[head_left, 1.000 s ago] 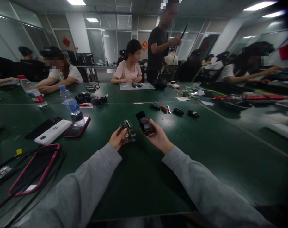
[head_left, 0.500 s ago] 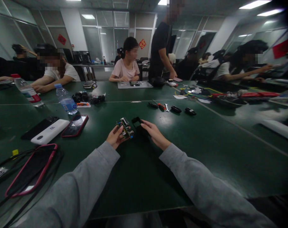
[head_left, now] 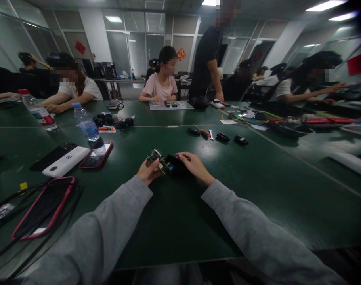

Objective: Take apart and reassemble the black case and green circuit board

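Observation:
Over the green table (head_left: 174,233), my left hand (head_left: 147,171) is closed on a small circuit board (head_left: 159,161) that carries several electronic parts, one of them blue at its lower right end. Facing it, a black plastic housing (head_left: 176,164) is gripped in my right hand (head_left: 195,167), the fingers along its upper edge. The board's right end meets or overlaps the housing's left side; whether it is inside cannot be made out. The fingers under both pieces are hidden.
At left lie a white power bank (head_left: 65,161), a red-edged phone (head_left: 96,155), a pink-cased phone (head_left: 45,208) and cables. Two water bottles (head_left: 86,122) stand behind. Ahead are a screwdriver (head_left: 204,133), a wrench (head_left: 211,135) and black parts (head_left: 222,137). People sit around the table.
The circuit board and the black housing have come together, where a gap separated them before. The housing has turned, so its rectangular opening no longer shows. My view has shifted slightly.

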`<state>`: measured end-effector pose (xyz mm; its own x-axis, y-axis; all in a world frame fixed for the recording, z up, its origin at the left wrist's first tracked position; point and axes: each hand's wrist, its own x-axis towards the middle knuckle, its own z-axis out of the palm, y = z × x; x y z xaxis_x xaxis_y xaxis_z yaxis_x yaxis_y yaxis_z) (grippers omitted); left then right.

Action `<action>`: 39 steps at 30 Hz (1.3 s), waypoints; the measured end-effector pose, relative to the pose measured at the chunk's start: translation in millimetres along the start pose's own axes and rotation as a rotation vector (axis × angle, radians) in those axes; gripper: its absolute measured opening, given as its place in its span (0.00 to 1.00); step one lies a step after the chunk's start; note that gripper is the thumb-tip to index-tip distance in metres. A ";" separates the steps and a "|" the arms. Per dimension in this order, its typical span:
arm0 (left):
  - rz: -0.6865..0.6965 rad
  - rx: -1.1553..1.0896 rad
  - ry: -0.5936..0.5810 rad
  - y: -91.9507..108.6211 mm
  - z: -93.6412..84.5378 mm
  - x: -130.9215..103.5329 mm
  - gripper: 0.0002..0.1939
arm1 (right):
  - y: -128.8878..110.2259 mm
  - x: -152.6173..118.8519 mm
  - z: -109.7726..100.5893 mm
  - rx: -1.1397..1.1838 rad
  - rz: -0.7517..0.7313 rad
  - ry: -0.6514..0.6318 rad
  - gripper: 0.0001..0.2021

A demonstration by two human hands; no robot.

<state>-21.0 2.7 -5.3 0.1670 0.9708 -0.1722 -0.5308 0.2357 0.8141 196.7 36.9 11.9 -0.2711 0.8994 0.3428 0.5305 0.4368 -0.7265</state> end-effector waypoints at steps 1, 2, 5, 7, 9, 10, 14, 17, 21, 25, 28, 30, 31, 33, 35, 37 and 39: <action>0.003 0.008 -0.006 -0.4 0.1 -0.4 0.28 | -6.9 -2.5 -0.3 -0.042 -0.045 0.110 0.15; 0.007 0.014 -0.009 -0.9 0.1 -0.6 0.28 | -15.9 -6.0 0.0 -0.085 -0.099 0.217 0.15; 0.029 0.014 -0.004 -3.9 -1.0 1.3 0.29 | -49.8 -21.0 5.8 -0.207 -0.298 0.334 0.16; 0.052 0.007 -0.010 -6.6 -2.1 3.7 0.29 | -70.7 -32.1 14.0 -0.307 -0.408 0.238 0.20; 0.076 0.000 -0.015 -9.3 -2.5 5.8 0.29 | -84.3 -41.1 23.6 -0.427 -0.475 0.103 0.26; 0.087 -0.002 -0.010 -10.6 -2.3 6.4 0.30 | -87.7 -44.0 28.1 -0.486 -0.491 0.047 0.28; 0.102 0.003 0.061 -12.4 3.7 3.9 0.28 | -84.9 -46.1 40.2 -0.636 -0.466 0.009 0.32; 0.077 -0.005 0.081 -7.0 13.7 -3.5 0.26 | -78.1 -43.2 42.8 -0.684 -0.414 0.059 0.33; 0.039 -0.051 0.032 7.2 28.6 -17.3 0.26 | -75.5 -40.5 41.0 -0.720 -0.397 0.090 0.31; 0.033 -0.087 -0.012 17.2 36.0 -25.7 0.25 | -78.2 -38.0 34.2 -0.730 -0.393 0.078 0.31; 0.042 -0.098 -0.050 20.4 35.8 -26.0 0.24 | -78.9 -36.4 28.7 -0.662 -0.363 0.080 0.32; 0.058 -0.091 -0.088 23.4 34.6 -25.4 0.22 | -76.8 -34.7 25.8 -0.575 -0.345 0.098 0.33; 0.064 -0.077 -0.107 25.5 34.0 -25.3 0.21 | -74.9 -33.4 24.4 -0.511 -0.340 0.115 0.33; 0.075 -0.029 -0.124 30.5 33.0 -25.6 0.20 | -70.4 -29.4 21.0 -0.326 -0.320 0.156 0.31; 0.104 0.028 -0.105 35.3 31.1 -25.6 0.21 | -66.2 -24.0 16.0 -0.046 -0.239 0.181 0.28; 0.143 0.068 -0.061 38.9 27.4 -24.0 0.22 | -63.8 -18.0 9.1 0.275 -0.086 0.132 0.27; 0.174 0.079 -0.012 41.0 21.3 -20.2 0.21 | -63.2 -12.7 0.9 0.529 0.065 0.036 0.26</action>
<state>-28.4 -8.2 43.4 0.0889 0.9959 -0.0185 -0.4861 0.0596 0.8719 165.9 -2.2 52.9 -0.2190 0.9282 0.3007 0.0656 0.3215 -0.9446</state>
